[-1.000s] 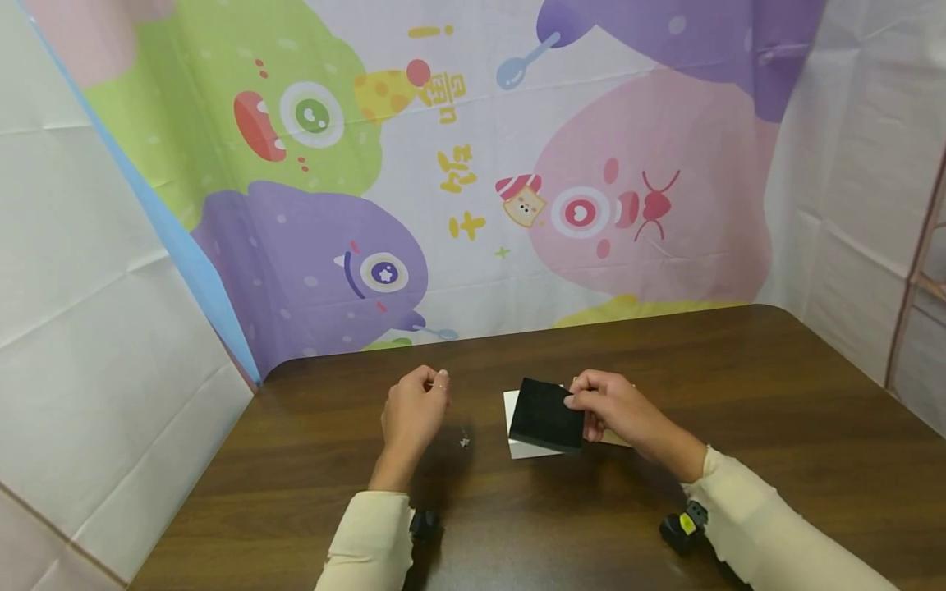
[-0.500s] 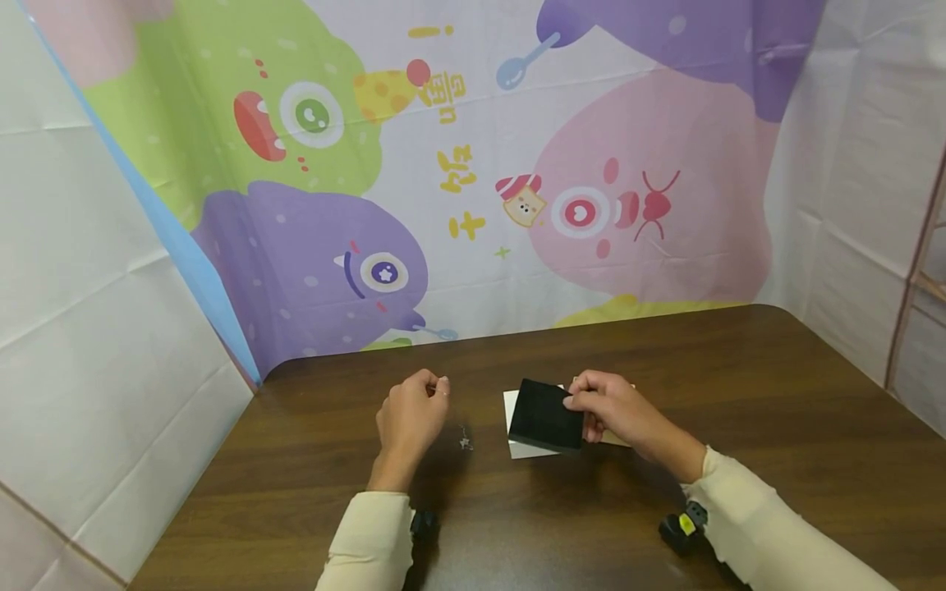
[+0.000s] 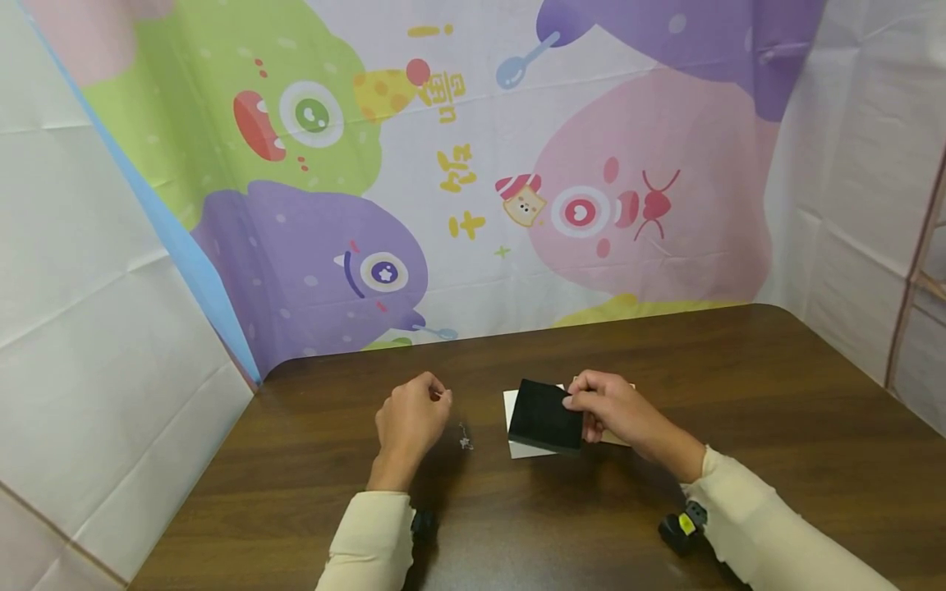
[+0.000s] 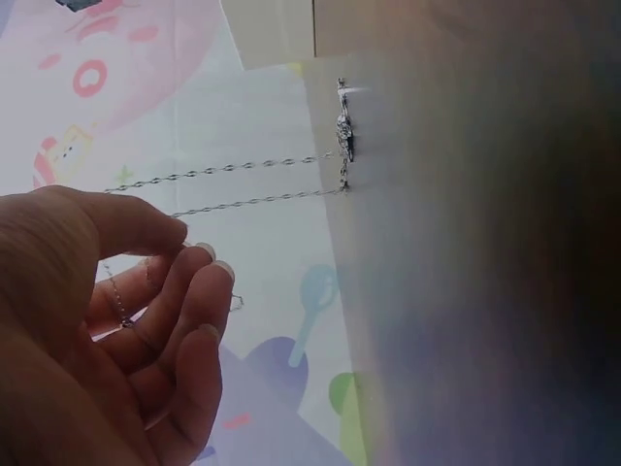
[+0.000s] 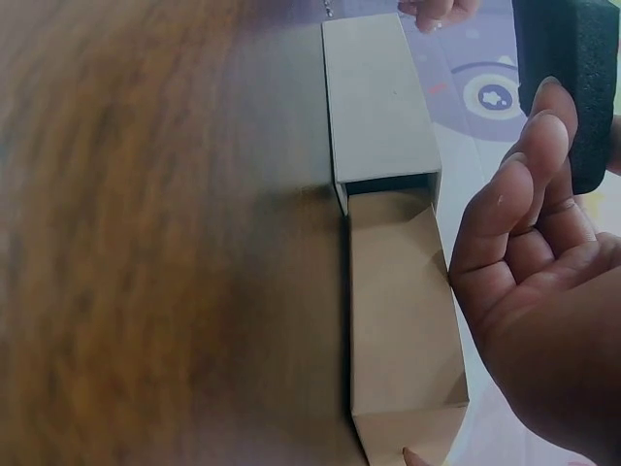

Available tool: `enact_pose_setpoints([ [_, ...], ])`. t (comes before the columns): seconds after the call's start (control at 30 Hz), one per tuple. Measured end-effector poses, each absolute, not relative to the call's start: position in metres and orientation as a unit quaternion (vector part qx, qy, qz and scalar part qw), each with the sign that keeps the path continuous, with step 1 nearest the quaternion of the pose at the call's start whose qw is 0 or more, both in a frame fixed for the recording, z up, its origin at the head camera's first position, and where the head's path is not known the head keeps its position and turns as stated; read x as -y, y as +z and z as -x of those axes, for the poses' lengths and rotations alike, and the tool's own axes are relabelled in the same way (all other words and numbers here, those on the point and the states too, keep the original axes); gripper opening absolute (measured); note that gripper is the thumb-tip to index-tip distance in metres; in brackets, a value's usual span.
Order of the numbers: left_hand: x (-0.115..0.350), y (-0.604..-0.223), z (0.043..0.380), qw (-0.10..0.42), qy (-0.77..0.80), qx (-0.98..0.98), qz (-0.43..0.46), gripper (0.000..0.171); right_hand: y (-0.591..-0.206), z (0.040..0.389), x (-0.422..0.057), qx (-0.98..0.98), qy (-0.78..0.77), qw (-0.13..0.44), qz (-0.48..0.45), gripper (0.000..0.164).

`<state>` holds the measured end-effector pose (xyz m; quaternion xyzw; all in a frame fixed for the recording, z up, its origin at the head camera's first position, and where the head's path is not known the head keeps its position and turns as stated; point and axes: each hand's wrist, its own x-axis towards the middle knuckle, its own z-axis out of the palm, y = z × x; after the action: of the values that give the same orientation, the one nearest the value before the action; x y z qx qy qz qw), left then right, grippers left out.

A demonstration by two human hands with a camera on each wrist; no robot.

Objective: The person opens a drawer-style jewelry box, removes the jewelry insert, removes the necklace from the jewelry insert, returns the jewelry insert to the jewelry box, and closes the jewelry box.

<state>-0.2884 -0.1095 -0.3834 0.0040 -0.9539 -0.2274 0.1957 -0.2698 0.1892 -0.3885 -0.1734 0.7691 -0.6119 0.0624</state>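
My left hand (image 3: pixel 411 423) pinches a thin silver necklace (image 4: pixel 243 202) between thumb and fingertips. Two taut strands of its chain lead down to a small star-like pendant (image 3: pixel 466 443), which appears sparkly in the left wrist view. Whether the pendant touches the table cannot be told. A loose bit of chain lies across the left fingers (image 4: pixel 175 320). My right hand (image 3: pixel 619 408) holds a square black foam pad (image 3: pixel 545 417) by its right edge, tilted above a small box. That box has a white sleeve (image 5: pixel 383 107) with a brown drawer (image 5: pixel 403 301) pulled out of it.
The box lies on a dark wood-grain table (image 3: pixel 532 525), right of the pendant. Behind the table hangs a cloth (image 3: pixel 473 279) printed with cartoon monsters. Pale fabric panels (image 3: pixel 96 328) close off the sides.
My left hand has shifted very slightly, and the pendant has turned a little and shows more of its star shape. The right hand and foam pad stay put.
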Motion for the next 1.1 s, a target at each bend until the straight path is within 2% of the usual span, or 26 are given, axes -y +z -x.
enact_pose_setpoints([
  [0.47, 0.1100, -0.3829, 0.2862, 0.134, -0.234, 0.963, -0.007, 0.006, -0.3877, 0.2685, -0.1893, -0.769, -0.611, 0.063, 0.179, 0.016],
  [0.7, 0.1102, -0.3831, 0.2846, 0.076, -0.224, 0.972, 0.001, 0.004, -0.3855, 0.2658, -0.1892, -0.767, -0.613, 0.064, 0.180, 0.016],
  [1.1, 0.1083, -0.3833, 0.2849, 0.074, -0.234, 0.969, -0.001, 0.011, -0.3847, 0.2654, -0.1883, -0.770, -0.611, 0.062, 0.173, 0.016],
])
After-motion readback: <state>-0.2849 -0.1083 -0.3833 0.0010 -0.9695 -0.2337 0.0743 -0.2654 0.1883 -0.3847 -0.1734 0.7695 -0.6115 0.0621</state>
